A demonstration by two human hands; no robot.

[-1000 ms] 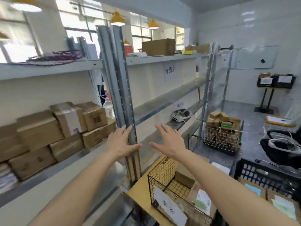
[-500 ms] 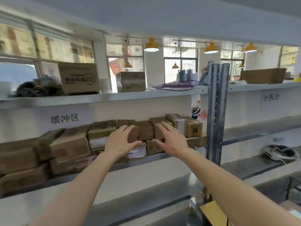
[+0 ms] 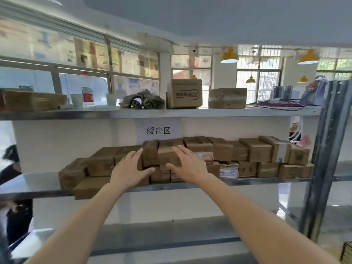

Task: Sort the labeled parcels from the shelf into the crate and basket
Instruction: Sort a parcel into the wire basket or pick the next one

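Note:
Several brown cardboard parcels (image 3: 255,152) are stacked in two layers along the middle metal shelf (image 3: 30,184), under a white paper sign. One taped parcel (image 3: 167,156) sits at the stack's centre. My left hand (image 3: 131,169) is stretched out, fingers apart, in front of the parcels just left of it. My right hand (image 3: 187,165) is spread the same way just right of it. Neither hand grips anything. Only a corner of the wire basket (image 3: 345,253) shows at the bottom right; the crate is out of view.
The upper shelf (image 3: 156,113) carries larger boxes (image 3: 184,93), cups, a rolled grey bundle and coiled cables. A steel upright post (image 3: 323,159) stands at the right. A lower shelf (image 3: 171,231) runs beneath my arms. A person in dark clothes is at the far left edge.
The view has swung left from the basket and crate area to face the parcel stack. Both open hands stay raised ahead and are now closer to the centre parcels.

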